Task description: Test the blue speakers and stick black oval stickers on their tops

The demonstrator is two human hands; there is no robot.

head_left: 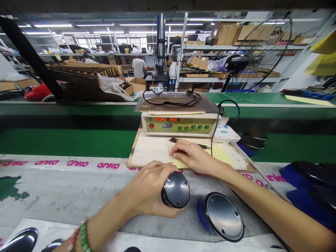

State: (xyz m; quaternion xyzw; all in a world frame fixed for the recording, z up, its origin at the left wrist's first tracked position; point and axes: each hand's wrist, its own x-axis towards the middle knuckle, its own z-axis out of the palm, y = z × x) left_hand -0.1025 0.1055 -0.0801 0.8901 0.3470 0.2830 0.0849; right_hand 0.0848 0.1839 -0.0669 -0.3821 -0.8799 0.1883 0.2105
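While its dark, glossy face is turned up toward the camera, a round device (176, 190) is grasped by the left hand (149, 189) in the head view, fingers wrapped around its side. It is held at the middle of the grey-covered bench (65, 196); contact with the surface cannot be told. Just to the right, a larger, blue-sided device (224, 217) is set down. The right hand (193, 155) is lowered to a partly dotted yellow sheet (222, 154); thumb and fingers are bent close together, and whether anything is pinched cannot be told. A dark pen (204, 146) is partly covered by that hand. Sheet supported by a pale board (147, 150), on which a control box (181, 131) with lit red lights is also placed
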